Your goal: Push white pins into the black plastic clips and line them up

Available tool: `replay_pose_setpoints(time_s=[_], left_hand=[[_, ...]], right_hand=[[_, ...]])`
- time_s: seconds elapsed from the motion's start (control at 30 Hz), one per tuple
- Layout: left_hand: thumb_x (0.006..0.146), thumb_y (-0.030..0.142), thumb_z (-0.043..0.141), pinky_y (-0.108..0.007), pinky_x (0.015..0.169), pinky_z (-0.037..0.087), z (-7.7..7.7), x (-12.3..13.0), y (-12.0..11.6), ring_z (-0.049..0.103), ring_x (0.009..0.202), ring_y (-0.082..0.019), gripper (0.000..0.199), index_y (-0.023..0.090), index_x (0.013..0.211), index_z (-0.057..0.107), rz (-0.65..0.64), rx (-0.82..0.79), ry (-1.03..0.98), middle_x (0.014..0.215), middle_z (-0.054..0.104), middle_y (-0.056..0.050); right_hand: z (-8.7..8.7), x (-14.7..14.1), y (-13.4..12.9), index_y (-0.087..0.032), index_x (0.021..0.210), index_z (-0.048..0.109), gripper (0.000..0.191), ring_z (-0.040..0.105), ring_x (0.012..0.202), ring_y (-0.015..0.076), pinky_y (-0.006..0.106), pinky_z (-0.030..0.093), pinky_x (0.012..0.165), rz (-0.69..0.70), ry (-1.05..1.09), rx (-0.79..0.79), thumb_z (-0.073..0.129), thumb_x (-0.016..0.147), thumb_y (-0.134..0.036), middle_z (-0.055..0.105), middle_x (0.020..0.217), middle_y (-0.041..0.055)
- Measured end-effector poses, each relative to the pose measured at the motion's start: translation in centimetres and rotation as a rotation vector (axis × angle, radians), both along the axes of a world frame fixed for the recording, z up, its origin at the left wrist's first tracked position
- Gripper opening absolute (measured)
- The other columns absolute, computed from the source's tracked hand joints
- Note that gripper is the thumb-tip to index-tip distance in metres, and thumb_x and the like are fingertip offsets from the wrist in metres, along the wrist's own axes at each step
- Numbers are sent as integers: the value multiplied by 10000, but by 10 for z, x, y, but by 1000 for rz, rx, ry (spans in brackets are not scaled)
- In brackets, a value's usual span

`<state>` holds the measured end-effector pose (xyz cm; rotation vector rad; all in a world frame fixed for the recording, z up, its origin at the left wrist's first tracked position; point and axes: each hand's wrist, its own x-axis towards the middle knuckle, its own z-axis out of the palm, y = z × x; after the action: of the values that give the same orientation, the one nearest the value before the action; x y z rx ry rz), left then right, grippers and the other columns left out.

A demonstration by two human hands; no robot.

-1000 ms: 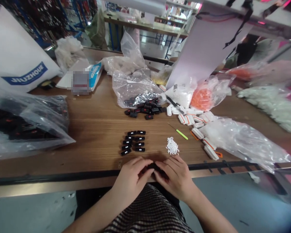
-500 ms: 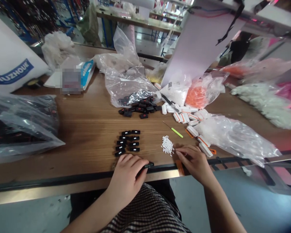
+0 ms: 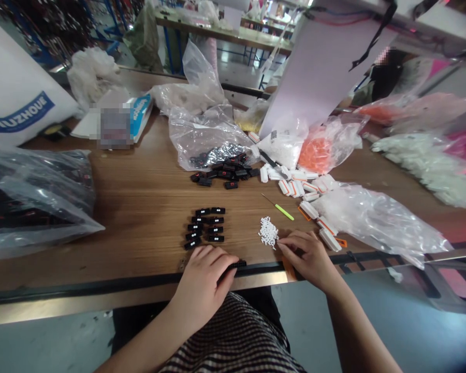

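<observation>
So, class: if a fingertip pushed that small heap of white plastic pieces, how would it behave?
The white plastic pieces look tiny and light, so the heap would probably scatter rather than slide as one. They lie loosely on the smooth wooden table. Being so small, they may be fiddly to pinch.

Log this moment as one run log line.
left hand: holds black plastic part at wooden table edge | right hand: beside white plastic pieces

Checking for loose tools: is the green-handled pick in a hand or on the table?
On the table: the pick lies flat beside the small white pieces.
</observation>
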<state>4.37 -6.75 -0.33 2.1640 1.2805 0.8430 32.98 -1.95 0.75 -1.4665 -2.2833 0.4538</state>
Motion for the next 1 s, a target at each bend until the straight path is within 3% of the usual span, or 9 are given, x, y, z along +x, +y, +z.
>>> replay_pose_setpoints(time_s=[0.17,0.27,0.37,0.5,0.63,0.73,0.87,1.0], left_hand=[[941,144,585,-429,852,434,-1,-1,-1,573,894,-223,153,227,1063,625,6,9,-7,958,667,-16],[943,149,583,-433,853,434,-2,-1,-1,575,894,-226,151,226,1066,626,4,10,-11,959,671,-18],[942,150,590,-437,854,434,-2,-1,-1,580,893,-227,148,225,1064,626,3,10,-20,960,674,-17],[931,150,619,-429,846,435,-3,-1,-1,583,880,-225,117,217,1027,614,20,-12,-40,941,670,-14],[916,141,641,-422,840,429,-3,-2,-2,576,867,-222,93,200,969,593,37,-36,-61,911,659,-12],[925,149,627,-418,832,422,-2,-2,-2,568,873,-224,69,200,960,597,33,-54,-55,914,656,-15],[931,153,612,-416,824,419,-2,-1,-1,561,876,-226,55,200,959,599,35,-79,-50,910,647,-19],[928,140,607,-416,830,420,-2,-2,-1,562,878,-223,67,197,960,592,35,-72,-61,908,647,-18]], right_hand=[[7,-1,2,-223,779,693,200,633,735,171,373,393,778,-12,-42,-79,575,929,-282,696,762,3],[6,1,2,-239,821,724,194,650,769,180,368,424,788,-22,-13,-106,577,929,-303,712,809,15],[1,3,1,-250,883,749,182,665,813,194,381,436,797,-27,4,-75,585,926,-317,728,884,33],[1,-2,-3,-241,813,729,170,643,719,178,389,417,766,-47,-39,-32,598,908,-296,703,788,11],[12,-26,-12,-235,801,698,155,624,709,167,366,415,750,-75,73,-31,611,914,-295,690,770,-2],[18,-55,-23,-242,834,685,129,624,760,162,357,410,787,35,190,-71,607,934,-268,693,795,-11],[14,-85,-31,-241,882,670,95,601,787,153,353,388,814,143,249,-93,602,941,-213,677,823,-14],[11,-93,-30,-226,867,650,96,583,780,149,352,370,808,176,240,-78,599,940,-189,661,814,-15]])
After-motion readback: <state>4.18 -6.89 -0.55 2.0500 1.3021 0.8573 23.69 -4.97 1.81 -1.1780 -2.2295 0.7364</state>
